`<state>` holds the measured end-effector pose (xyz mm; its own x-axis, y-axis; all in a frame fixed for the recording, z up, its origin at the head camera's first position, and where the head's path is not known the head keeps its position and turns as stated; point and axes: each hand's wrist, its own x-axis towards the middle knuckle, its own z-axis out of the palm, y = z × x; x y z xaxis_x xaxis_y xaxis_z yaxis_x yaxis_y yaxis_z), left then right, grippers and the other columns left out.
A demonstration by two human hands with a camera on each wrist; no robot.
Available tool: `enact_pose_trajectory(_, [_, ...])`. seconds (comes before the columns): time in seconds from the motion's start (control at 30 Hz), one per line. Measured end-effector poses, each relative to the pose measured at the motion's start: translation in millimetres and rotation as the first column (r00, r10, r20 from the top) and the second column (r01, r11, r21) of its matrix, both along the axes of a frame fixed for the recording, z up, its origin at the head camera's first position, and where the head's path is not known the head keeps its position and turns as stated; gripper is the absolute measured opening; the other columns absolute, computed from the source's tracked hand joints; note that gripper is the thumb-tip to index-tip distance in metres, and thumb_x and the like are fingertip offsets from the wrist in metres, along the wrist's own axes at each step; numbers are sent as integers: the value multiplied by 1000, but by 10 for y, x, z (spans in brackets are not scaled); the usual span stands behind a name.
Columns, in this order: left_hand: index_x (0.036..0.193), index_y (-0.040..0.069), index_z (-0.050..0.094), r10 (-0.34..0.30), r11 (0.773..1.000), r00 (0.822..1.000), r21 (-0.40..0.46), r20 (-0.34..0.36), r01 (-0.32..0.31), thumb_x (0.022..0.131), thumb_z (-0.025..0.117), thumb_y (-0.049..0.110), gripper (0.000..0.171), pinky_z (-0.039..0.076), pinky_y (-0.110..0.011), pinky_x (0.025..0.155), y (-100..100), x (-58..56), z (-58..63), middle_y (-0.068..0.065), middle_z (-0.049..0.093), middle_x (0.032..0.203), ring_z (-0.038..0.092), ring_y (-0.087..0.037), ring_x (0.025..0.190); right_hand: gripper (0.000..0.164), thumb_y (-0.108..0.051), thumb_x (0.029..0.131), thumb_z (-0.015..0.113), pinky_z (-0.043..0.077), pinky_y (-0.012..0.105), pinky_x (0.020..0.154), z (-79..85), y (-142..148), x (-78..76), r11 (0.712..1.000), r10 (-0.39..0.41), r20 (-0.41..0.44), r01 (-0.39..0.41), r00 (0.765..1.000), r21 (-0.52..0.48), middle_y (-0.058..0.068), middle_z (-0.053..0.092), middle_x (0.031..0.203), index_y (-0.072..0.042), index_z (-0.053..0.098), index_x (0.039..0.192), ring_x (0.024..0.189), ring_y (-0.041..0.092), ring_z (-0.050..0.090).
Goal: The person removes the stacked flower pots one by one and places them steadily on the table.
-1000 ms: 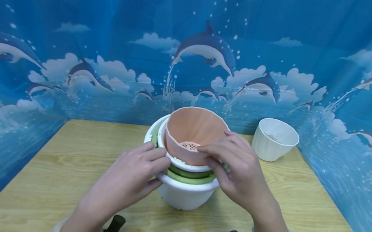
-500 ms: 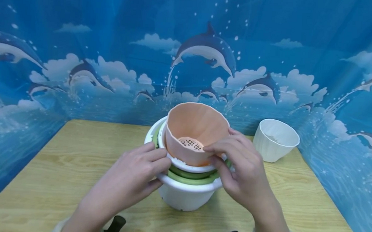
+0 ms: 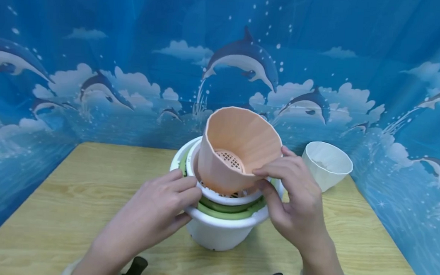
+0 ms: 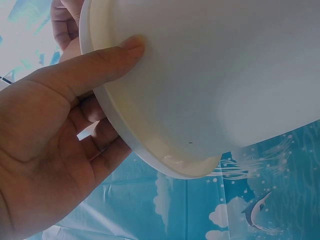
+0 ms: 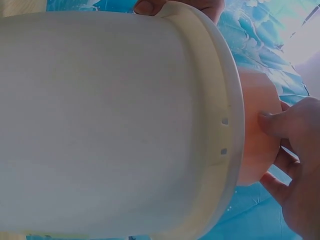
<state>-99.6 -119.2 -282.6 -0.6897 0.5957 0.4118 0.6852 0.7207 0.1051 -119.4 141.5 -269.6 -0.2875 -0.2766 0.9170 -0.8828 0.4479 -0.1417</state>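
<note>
The fingers (image 3: 270, 170) of our right hand (image 3: 297, 193) pinch the rim of a peach-coloured, fluted plastic pot (image 3: 222, 171) with a lattice base; it tilts to their left, over the mouth of a small, white, round plastic pot (image 3: 228, 199). Below these fingers we see that one nested within green, round plastic rims (image 3: 225, 214), inside a large, white, round plastic pot (image 3: 216, 235). Our left hand (image 3: 164, 201) grips its rim, thumb (image 4: 110, 60) against the outer wall. Beyond the right fingers, rightward, a white, fluted pot (image 3: 326, 172) stands on the wood-grain desk (image 3: 110, 165).
</note>
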Motion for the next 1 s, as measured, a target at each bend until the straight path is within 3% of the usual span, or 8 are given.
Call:
enact_pose_trajectory(0.33, [87, 27, 62, -7, 1000, 1000, -5, -10, 7, 75, 89, 26, 30, 45, -24, 68, -7, 2, 5, 18, 60, 94, 45, -7, 82, 27, -24, 99, 62, 39, 50, 111, 24, -15, 8, 999, -17, -44, 15, 999, -51, 10, 69, 85, 0, 71, 90, 89, 27, 61])
enact_pose_trajectory(0.8, [86, 25, 63, -18, 1000, 999, 9, -27, 18, 73, 89, 24, 29, 47, -25, 69, -10, -1, 3, 15, 62, 93, 48, -8, 82, 28, -22, 96, 66, 41, 48, 110, 47, 43, -36, 986, -63, -76, 50, 995, -160, 17, 67, 82, 4, 67, 85, 86, 31, 59])
enact_pose_trajectory(1.0, [87, 25, 64, -16, 1000, 999, -4, -28, 16, 74, 89, 24, 29, 47, -24, 68, -9, -1, 1, 15, 61, 92, 47, -7, 82, 40, -32, 96, 67, 43, 45, 108, 30, 72, -74, 974, -90, -76, 72, 993, -214, 18, 67, 80, 5, 66, 82, 84, 29, 60])
